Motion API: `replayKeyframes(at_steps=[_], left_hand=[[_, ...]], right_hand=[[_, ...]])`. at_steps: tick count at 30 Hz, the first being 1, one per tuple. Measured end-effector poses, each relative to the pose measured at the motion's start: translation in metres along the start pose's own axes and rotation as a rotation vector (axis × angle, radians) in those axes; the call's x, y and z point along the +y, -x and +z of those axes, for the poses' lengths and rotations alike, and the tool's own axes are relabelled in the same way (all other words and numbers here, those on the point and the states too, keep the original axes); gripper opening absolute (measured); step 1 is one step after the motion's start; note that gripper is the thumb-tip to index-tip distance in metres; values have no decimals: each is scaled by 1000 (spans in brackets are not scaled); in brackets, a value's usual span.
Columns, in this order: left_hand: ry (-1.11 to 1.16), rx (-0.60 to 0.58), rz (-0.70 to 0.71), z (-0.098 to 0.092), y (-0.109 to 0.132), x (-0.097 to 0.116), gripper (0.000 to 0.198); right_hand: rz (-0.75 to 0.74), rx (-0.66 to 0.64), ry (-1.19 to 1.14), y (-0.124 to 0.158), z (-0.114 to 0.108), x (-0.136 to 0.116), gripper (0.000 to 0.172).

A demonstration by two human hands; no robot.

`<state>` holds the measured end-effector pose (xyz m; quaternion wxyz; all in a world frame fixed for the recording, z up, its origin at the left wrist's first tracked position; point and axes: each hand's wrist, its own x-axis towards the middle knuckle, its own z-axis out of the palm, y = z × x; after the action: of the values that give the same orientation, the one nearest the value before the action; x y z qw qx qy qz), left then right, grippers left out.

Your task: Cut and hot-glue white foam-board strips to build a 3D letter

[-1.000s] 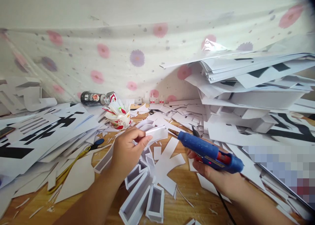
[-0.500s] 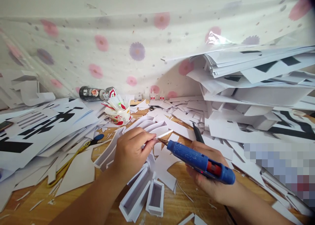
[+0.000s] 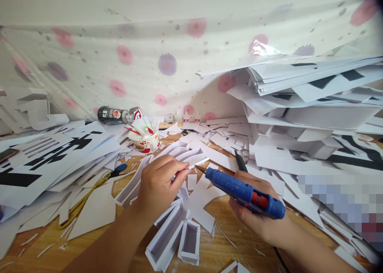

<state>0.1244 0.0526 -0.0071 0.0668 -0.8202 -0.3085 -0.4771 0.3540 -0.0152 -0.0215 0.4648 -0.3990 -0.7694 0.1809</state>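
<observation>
Between the thumb and forefinger of my left hand (image 3: 161, 181) is a thin white strip (image 3: 198, 162), its free end pointing right. My right hand (image 3: 254, 201) is wrapped round a blue glue gun (image 3: 239, 187); the gun's tip lies close to the strip, and I cannot tell whether they touch. Below my left hand, white box-shaped pieces with raised walls, a long one (image 3: 163, 241) and a short one (image 3: 189, 241), lie on the wooden table (image 3: 220, 253). Behind that hand are curved white walled pieces (image 3: 188, 156), partly hidden by it.
A paper cup (image 3: 146, 141) full of scraps stands behind, beside a dark can (image 3: 110, 115) on its side. Yellow-handled scissors (image 3: 85, 201) lie left among white sheets (image 3: 60, 157). Tall stacks of white board (image 3: 299, 117) rise on the right. A black cable (image 3: 280, 259) trails under my right wrist.
The glue gun has shifted slightly right, its tip moving along the strip away from my left fingertips. More of the strip shows now. My left hand keeps its hold.
</observation>
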Motion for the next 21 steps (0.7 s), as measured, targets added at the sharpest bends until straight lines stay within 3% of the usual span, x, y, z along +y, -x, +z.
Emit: replayKeyframes(at_steps=[21], left_hand=[[-58, 61, 116, -1, -2, -7, 5]], right_hand=[[95, 61, 69, -1, -4, 5, 19]])
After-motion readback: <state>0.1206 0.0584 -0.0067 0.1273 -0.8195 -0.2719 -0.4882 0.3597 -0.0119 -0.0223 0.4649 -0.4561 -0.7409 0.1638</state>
